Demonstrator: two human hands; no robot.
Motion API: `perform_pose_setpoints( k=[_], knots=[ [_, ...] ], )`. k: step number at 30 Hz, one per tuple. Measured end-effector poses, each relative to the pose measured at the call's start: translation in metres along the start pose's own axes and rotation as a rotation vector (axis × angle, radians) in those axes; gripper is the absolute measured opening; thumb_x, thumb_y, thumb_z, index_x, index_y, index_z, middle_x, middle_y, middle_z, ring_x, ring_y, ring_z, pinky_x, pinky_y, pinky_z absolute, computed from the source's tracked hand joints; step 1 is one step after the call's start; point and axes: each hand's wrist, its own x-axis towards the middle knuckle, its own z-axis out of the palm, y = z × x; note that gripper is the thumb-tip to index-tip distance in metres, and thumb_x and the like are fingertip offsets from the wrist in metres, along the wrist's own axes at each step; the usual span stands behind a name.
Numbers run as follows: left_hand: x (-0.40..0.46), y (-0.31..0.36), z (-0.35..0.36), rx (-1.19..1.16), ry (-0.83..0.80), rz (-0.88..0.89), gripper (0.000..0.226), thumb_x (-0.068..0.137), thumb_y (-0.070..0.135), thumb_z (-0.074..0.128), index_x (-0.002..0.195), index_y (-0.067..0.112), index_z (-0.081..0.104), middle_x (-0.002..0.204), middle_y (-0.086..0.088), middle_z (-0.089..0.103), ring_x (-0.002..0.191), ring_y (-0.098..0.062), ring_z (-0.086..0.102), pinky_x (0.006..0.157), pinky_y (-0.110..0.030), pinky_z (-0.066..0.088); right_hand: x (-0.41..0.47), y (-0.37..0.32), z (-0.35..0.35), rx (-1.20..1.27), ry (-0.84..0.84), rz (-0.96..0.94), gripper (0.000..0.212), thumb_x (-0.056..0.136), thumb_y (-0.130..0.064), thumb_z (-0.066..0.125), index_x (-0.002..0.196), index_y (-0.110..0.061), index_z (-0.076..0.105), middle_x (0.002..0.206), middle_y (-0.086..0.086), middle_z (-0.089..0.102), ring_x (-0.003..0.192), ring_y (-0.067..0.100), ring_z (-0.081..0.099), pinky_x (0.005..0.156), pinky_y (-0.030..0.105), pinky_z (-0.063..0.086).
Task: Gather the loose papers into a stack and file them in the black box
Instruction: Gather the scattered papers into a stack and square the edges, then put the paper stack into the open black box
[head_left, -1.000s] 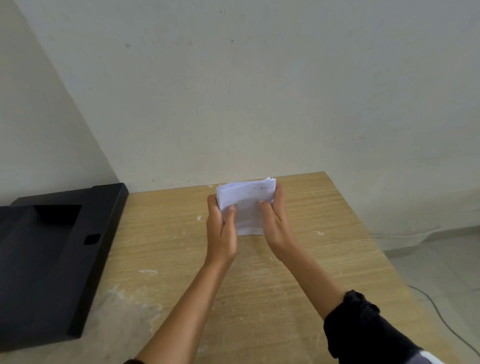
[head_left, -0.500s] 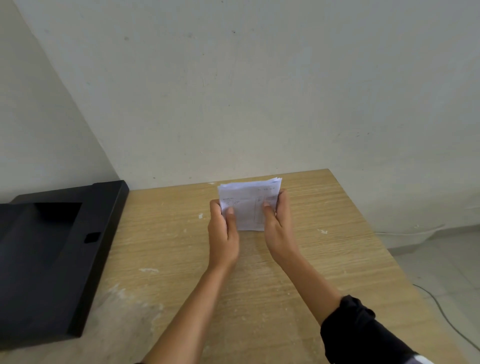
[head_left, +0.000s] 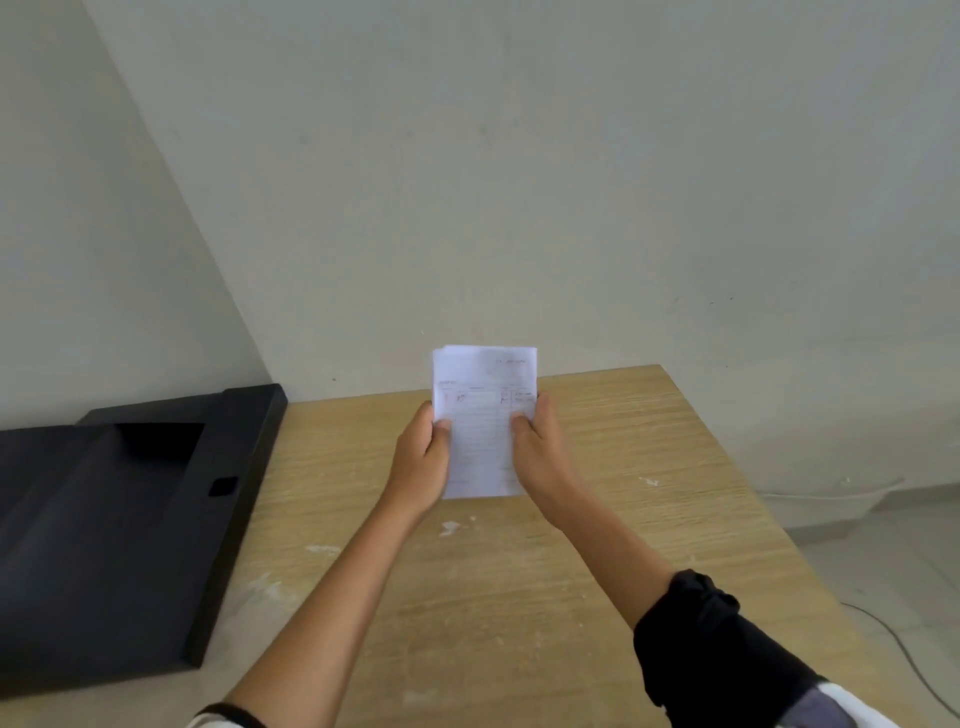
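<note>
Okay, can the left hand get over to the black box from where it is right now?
Probably yes. The black box lies open on the left hand's own side, with only bare table between. But both hands grip the paper stack, which would travel along.

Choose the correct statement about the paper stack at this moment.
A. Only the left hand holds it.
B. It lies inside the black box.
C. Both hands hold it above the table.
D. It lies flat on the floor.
C: the left hand and the right hand grip the paper stack by its side edges over the table, away from the black box.
</note>
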Motion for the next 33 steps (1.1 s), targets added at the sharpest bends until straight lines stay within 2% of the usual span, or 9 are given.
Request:
perform_pose_setpoints(
  k=[3,6,11,16,19,21,25,30,33],
  knots=[
    [-0.014,0.012,-0.031,-0.034,0.018,-0.067,0.026,0.093,0.007,0.03,0.106,0.004,0.052,0.105,-0.01,0.061,0.092,-0.018,0.056,0.079,-0.031,0.046,-0.016,-0.02,0.025,0.037,-0.031,0.025,0.016,0.091,-0.007,0.032,0.103,-0.005,0.042,0.091,0.001,0.051,0.079,0.014,0.05,0.068,0.031,0.045],
    [-0.032,0.016,-0.067,-0.08,0.075,-0.14,0.024,0.093,0.01,0.031,0.109,0.003,0.048,0.102,-0.006,0.057,0.085,-0.012,0.054,0.072,-0.026,0.044,-0.034,-0.036,0.059,0.075,-0.074,0.037,0.019,0.089,-0.006,0.031,0.105,-0.006,0.042,0.092,0.001,0.052,0.081,0.017,0.052,0.07,0.033,0.046],
    [-0.057,0.0,-0.149,-0.078,0.124,-0.22,0.024,0.095,0.016,0.032,0.109,0.013,0.051,0.102,0.0,0.06,0.09,-0.009,0.058,0.069,-0.023,0.046,-0.062,-0.056,0.133,0.092,-0.171,0.048,0.018,0.09,-0.007,0.031,0.104,-0.007,0.043,0.095,0.004,0.054,0.083,0.017,0.053,0.073,0.036,0.048],
    [-0.061,-0.025,-0.243,-0.086,0.129,-0.336,0.028,0.093,0.009,0.037,0.102,0.016,0.063,0.103,0.0,0.066,0.095,-0.014,0.061,0.072,-0.026,0.049,-0.08,-0.072,0.218,0.142,-0.192,0.145,0.018,0.087,-0.01,0.038,0.089,-0.023,0.05,0.095,0.002,0.062,0.087,0.022,0.06,0.077,0.04,0.052],
    [-0.056,-0.043,-0.294,-0.103,0.125,-0.376,0.026,0.092,0.004,0.042,0.096,0.021,0.06,0.097,0.005,0.064,0.09,-0.007,0.058,0.066,-0.022,0.046,-0.08,-0.078,0.264,0.152,-0.192,0.182,0.019,0.089,-0.011,0.043,0.085,-0.026,0.053,0.095,0.002,0.064,0.087,0.021,0.062,0.073,0.037,0.054],
    [-0.05,-0.056,-0.322,-0.09,0.169,-0.382,0.022,0.091,0.002,0.049,0.101,0.02,0.058,0.093,0.007,0.061,0.086,-0.004,0.057,0.063,-0.019,0.044,-0.079,-0.08,0.29,0.103,-0.176,0.187,0.014,0.089,-0.012,0.048,0.096,-0.02,0.056,0.099,0.004,0.065,0.088,0.021,0.063,0.072,0.035,0.056],
    [-0.036,-0.086,-0.362,-0.109,0.233,-0.434,0.029,0.085,0.0,0.059,0.112,0.009,0.059,0.093,0.001,0.064,0.083,-0.007,0.059,0.063,-0.019,0.046,-0.074,-0.08,0.329,-0.054,-0.164,0.13,0.025,0.088,-0.015,0.055,0.113,-0.012,0.051,0.102,0.004,0.063,0.088,0.016,0.061,0.07,0.028,0.051],
    [-0.02,-0.127,-0.393,-0.17,0.29,-0.523,0.031,0.081,-0.002,0.064,0.11,0.008,0.062,0.106,-0.01,0.068,0.096,-0.022,0.064,0.087,-0.036,0.051,-0.069,-0.07,0.348,-0.31,-0.204,0.01,0.036,0.089,-0.014,0.055,0.124,-0.011,0.047,0.093,-0.002,0.06,0.078,0.006,0.055,0.063,0.015,0.042],
    [-0.014,-0.146,-0.398,-0.136,0.296,-0.57,0.029,0.079,-0.001,0.065,0.106,0.011,0.064,0.105,-0.01,0.069,0.098,-0.024,0.065,0.091,-0.041,0.052,-0.069,-0.059,0.343,-0.505,-0.145,-0.106,0.032,0.089,-0.013,0.054,0.121,-0.012,0.051,0.102,0.001,0.062,0.093,0.013,0.059,0.078,0.02,0.046]
  ],
)
